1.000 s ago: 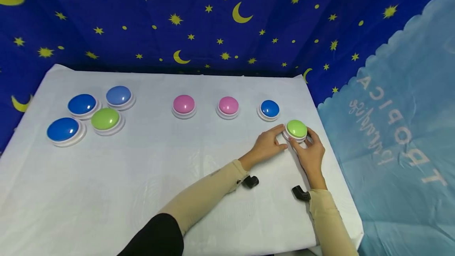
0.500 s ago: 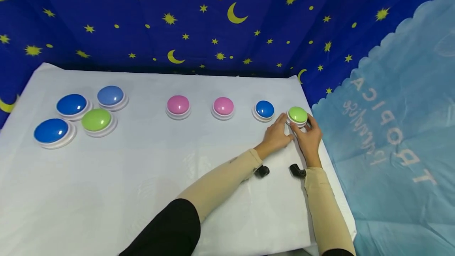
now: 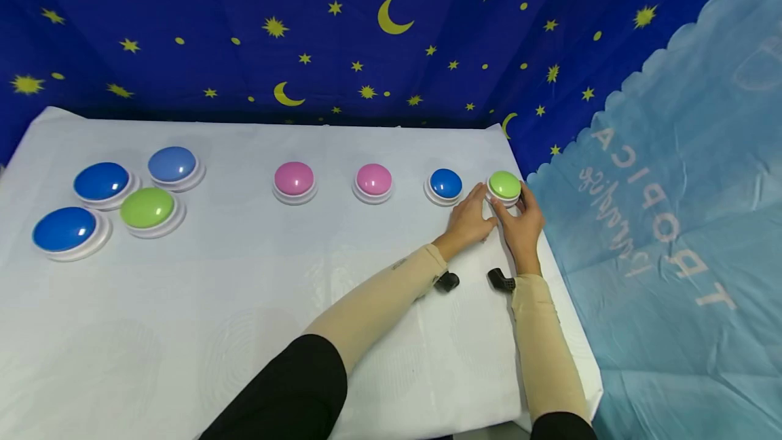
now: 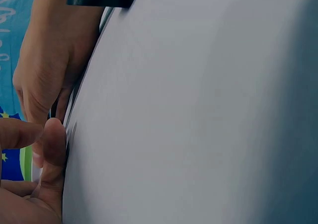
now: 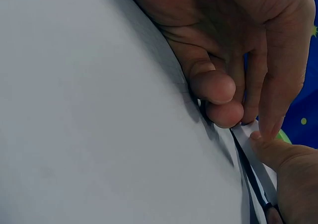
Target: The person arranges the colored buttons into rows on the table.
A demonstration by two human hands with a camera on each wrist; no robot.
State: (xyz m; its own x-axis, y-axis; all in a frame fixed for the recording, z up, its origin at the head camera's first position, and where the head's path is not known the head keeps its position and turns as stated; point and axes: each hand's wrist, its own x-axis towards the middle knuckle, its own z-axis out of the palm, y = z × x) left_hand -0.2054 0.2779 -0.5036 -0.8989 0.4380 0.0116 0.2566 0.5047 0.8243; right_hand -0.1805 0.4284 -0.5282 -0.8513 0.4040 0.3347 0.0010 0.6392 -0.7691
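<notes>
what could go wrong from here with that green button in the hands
The green button sits close to the right edge of the white table, so a push too far that way might send it over.

The left hand is right beside the small blue button and could nudge it out of place.
</notes>
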